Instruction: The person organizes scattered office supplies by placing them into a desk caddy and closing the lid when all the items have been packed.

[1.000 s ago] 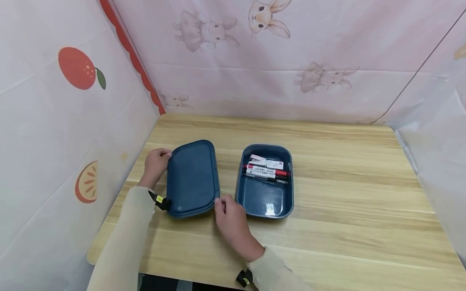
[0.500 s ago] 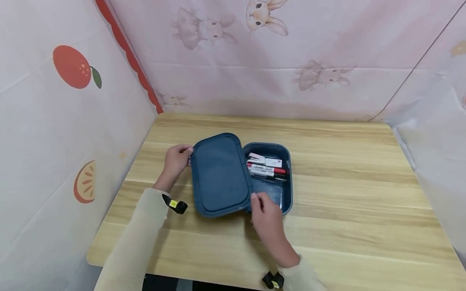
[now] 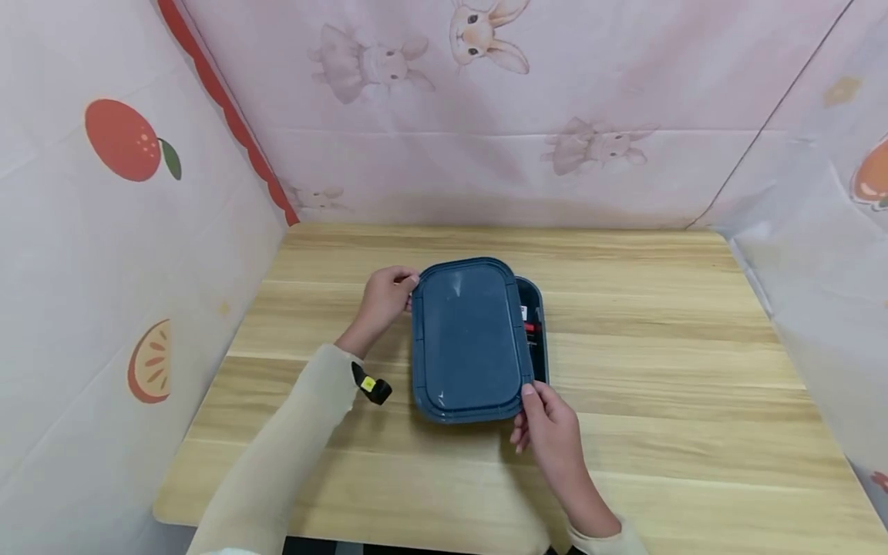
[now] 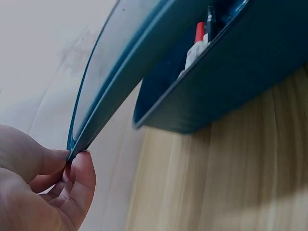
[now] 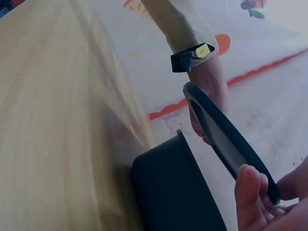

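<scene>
A dark blue lid (image 3: 472,339) hangs over a matching dark blue box (image 3: 538,370) and hides most of it from above. My left hand (image 3: 385,301) pinches the lid's far left corner between thumb and fingers. At its near right corner, my right hand (image 3: 555,428) grips the edge, thumb on top. The left wrist view shows a gap between the lid (image 4: 120,72) and the box (image 4: 216,86). Inside the box lie a red-capped marker (image 4: 195,48) and a dark pen (image 4: 211,24); in the head view only their ends peek out at the right.
The box stands on a light wooden table (image 3: 659,370). Printed fabric walls rise at the back (image 3: 388,154), left and right. A black wrist camera (image 3: 375,388) sits on the left sleeve.
Both hands have carried the lid rightwards, from the table area left of the box to over the box. The marker, pen and white stapler-like item are now mostly covered in the head view.
</scene>
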Motion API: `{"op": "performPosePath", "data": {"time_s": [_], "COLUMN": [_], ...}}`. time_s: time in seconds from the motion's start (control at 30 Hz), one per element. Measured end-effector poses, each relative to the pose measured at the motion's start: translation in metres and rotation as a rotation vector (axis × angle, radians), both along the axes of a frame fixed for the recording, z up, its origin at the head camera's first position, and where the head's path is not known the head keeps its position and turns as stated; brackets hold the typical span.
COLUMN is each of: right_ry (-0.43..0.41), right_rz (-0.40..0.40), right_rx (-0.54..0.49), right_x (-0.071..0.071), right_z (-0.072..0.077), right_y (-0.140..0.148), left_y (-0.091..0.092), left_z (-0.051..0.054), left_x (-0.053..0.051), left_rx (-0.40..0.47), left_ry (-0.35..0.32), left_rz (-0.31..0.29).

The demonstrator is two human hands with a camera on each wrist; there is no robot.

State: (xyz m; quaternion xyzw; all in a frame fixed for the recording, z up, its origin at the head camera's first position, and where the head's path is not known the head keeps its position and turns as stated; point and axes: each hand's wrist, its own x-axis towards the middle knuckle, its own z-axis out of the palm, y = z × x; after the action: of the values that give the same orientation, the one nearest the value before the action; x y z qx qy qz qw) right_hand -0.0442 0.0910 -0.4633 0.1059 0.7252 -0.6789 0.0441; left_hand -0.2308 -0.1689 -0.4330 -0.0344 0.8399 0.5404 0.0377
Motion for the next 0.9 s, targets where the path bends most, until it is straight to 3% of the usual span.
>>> {"op": "performPosePath", "data": {"time_s": [0.4, 0.57, 0.63, 0.7, 0.8, 0.9], "right_ry": [-0.015, -0.001, 0.013, 0.027, 0.051, 0.075], "right_rz": [-0.106, -0.131, -0.141, -0.144, -0.142, -0.146], "right_rx": [-0.080, -0.058, -0.052, -0.053, -0.050, -0.050], "right_x": [0.009, 0.009, 0.010, 0.010, 0.012, 0.013], "right_z": [-0.016, -0.017, -0.017, -0.016, -0.015, -0.014], "right_y": [0.026, 0.022, 0.021, 0.019, 0.017, 0.015], "left_y": [0.057, 0.059, 0.060, 0.063, 0.078, 0.106], "left_z": [-0.004, -0.006, -0.001, 0.010, 0.033, 0.056], "left_x": [-0.027, -0.030, -0.030, -0.028, -0.023, -0.015], "left_rx": [-0.032, -0.096, -0.224, -0.418, -0.735, -0.951], "left_ry": [-0.021, -0.022, -0.002, 0.052, 0.162, 0.275], "left_rz": [-0.122, -0.164, -0.207, -0.242, -0.275, -0.294]}}
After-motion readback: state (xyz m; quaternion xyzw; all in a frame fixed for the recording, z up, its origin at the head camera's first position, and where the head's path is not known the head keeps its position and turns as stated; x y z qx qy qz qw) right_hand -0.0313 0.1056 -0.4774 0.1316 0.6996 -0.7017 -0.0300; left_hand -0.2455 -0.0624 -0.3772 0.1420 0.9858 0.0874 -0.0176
